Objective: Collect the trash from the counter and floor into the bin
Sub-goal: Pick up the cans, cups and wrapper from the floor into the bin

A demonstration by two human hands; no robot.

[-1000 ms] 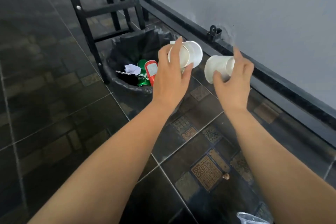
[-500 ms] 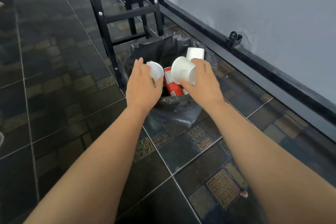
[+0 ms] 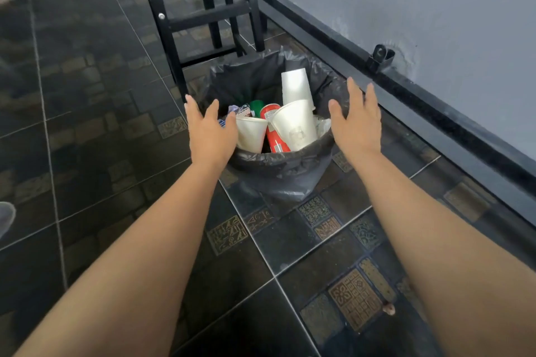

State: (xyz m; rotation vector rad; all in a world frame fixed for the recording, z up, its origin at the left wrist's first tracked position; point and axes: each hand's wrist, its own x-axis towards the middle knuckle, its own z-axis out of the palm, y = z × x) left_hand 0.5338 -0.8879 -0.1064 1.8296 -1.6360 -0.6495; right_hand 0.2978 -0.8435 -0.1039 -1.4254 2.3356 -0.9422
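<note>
Dark floor tiles carry the round black-bagged bin (image 3: 278, 164); my left hand (image 3: 210, 136) and right hand (image 3: 358, 124) hover spread and empty, so I check the white paper cups (image 3: 295, 122) sit inside its rim.

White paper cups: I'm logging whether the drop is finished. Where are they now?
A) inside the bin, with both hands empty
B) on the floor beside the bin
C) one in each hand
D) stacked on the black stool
A: the white paper cups lie inside the black-lined bin, while the left hand and right hand are spread open at its sides, holding nothing.
</note>
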